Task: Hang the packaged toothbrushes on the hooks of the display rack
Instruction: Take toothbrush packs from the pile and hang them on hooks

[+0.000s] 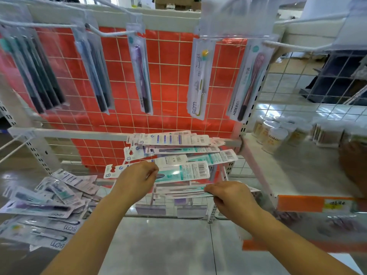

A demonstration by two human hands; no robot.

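A fan of packaged toothbrushes (178, 155) is held up in front of the lower part of the display rack (168, 80). The left hand (137, 179) pinches the top pack, a teal one (178, 172), near its middle. The right hand (228, 197) has its fingers curled around the bottom packs at their right end. These packs look thin, flat and light, with a stiff card back and a shiny plastic front that is likely slippery. The best spot to hold one is probably near the card end with the hole, so the hole can slide onto a hook (111, 33). Some packs already hang on the hooks above. More packs lie in a pile (49, 205) to the left, and little jars (278, 137) stand on a shelf to the right.
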